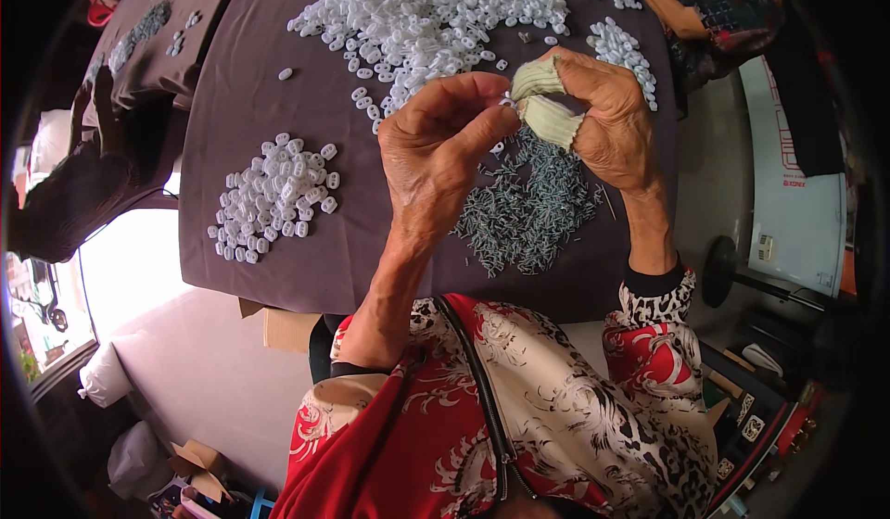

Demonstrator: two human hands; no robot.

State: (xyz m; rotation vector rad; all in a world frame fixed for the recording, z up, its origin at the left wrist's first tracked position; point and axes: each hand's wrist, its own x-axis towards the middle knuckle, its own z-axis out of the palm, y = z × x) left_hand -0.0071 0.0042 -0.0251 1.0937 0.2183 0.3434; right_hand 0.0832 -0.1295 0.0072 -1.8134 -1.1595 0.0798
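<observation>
My left hand pinches a small white plastic piece between thumb and forefinger; only a sliver of it shows at the fingertips. Pale green knitted finger covers sleeve the thumb and forefinger of my right hand. Its covered tips press together right against the left fingertips, and whatever they grip is hidden. Below both hands spreads a heap of short grey metal pins or screws. Beyond them lies a large mound of white oval pieces with holes. A smaller pile of similar white pieces sits to the left.
A dark brown cloth covers the table. More white pieces lie near the right edge, beside another person's arm. At far left stands a second cloth-covered table. A cardboard box is under the near edge.
</observation>
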